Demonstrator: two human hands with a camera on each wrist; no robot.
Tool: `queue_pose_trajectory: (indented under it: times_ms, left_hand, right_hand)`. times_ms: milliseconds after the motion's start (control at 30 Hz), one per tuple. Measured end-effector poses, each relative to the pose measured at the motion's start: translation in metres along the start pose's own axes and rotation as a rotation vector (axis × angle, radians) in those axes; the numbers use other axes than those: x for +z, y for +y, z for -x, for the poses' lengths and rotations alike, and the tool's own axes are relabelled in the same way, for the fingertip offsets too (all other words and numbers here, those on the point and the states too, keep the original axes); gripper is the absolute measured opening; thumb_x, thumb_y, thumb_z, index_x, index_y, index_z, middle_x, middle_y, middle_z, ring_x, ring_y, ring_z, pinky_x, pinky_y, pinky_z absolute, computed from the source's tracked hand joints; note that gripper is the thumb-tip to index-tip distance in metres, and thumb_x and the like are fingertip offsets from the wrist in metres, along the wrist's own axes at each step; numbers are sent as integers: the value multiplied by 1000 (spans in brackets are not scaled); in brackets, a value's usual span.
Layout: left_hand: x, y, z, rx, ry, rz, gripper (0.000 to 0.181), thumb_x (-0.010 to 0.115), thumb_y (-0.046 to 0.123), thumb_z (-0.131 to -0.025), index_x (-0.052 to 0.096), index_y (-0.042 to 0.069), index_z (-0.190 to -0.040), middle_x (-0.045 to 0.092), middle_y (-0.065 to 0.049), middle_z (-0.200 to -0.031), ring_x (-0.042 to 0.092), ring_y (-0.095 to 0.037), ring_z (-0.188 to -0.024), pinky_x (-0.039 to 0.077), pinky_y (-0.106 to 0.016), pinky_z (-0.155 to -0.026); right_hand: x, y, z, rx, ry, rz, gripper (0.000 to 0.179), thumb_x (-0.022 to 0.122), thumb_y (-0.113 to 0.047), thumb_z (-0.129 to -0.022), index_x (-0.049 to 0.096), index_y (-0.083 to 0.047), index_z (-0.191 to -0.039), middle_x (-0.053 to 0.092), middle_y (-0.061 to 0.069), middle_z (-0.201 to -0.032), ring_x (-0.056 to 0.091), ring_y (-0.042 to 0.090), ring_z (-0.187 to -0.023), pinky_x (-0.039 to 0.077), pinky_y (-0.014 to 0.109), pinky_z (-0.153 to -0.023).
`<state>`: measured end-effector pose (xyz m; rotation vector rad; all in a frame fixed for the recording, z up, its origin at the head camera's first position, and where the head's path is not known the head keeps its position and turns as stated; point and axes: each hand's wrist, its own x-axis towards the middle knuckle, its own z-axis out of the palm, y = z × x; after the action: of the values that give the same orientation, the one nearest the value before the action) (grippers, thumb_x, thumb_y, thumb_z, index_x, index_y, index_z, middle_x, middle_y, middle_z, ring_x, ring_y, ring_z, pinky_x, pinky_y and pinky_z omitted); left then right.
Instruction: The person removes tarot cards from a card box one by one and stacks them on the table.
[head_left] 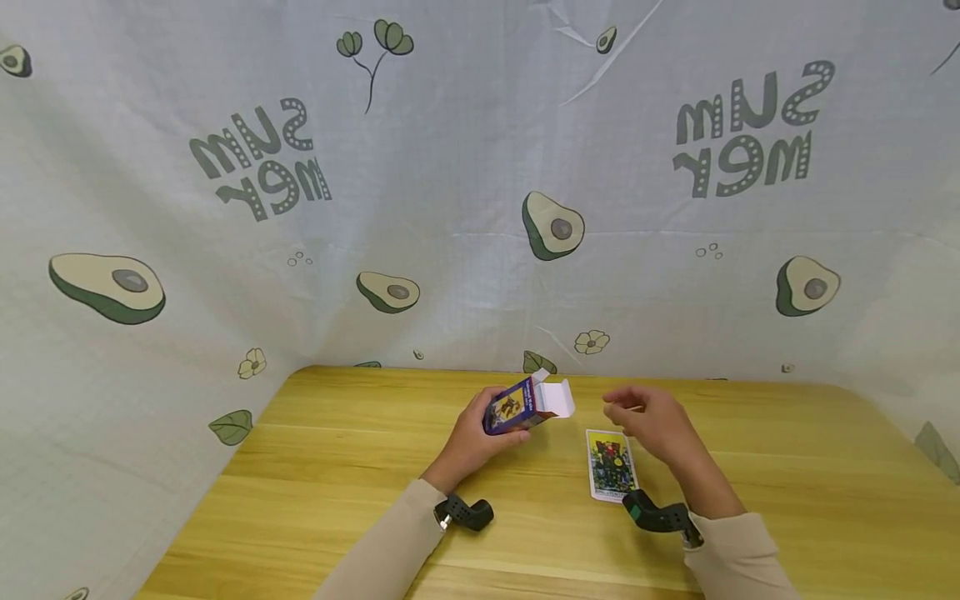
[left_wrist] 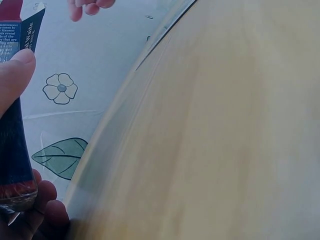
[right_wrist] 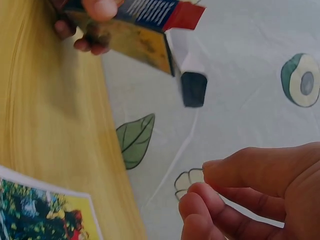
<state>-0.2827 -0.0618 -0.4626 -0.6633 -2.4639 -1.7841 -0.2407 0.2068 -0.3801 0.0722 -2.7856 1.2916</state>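
Observation:
My left hand grips a small blue and purple card box, with the thumb on one side and fingers on the other. The box is tilted, its white-lined end flaps standing open toward the right; its printed text shows in the right wrist view. Across from the flaps, apart from the box, my right hand hovers with fingers loosely bent and nothing visible between thumb and fingertips. Beneath and left of that hand, a picture card with a yellow and dark green print lies face up on the table. What the box contains is hidden.
The wood-grain table runs back to a pale hanging cloth printed with avocados, leaves and reversed lettering. Each wrist carries a black camera mount; the right one overlaps the card's lower corner in the head view.

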Motion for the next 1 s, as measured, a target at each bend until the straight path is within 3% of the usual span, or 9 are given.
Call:
queue_pose_trajectory:
  times_ms: [267,767,833,1000]
  left_hand:
    - [-1,-2,-1,10,1,-3,66,78,37,-81,45,26,-136,51,1,-123,50,-15,-105,46,-30,-88]
    - [1,-2,-5,9,6,-11,67,79,33,-81,44,24,-137,51,1,-124,50,-14,-108,46,-29,-90]
    - [0,1,-4,7,6,-13,67,79,29,-81,44,22,-138,51,0,-125,50,-16,-108,46,-30,-90]
    - [-4,23,4,21,-5,-7,66,79,23,-82,45,12,-137,52,-4,-123,51,-16,-105,46,-30,-89]
  right_hand:
    - [4,-19,0,-62,-5,-102,28,64,-17,-94,62,4,-113,66,16,-102,63,33,-92,55,34,-72]
    - [13,-39,-5,-95,3,-183,26,64,-14,-93,62,3,-112,66,16,-104,63,28,-89,55,35,-70]
    - [14,-40,-5,-107,3,-190,25,64,-14,-93,62,3,-112,66,16,-105,63,28,-89,54,33,-69]
    - [20,-42,-7,-132,2,-197,23,65,-11,-92,64,3,-110,66,17,-103,63,30,-87,53,28,-64]
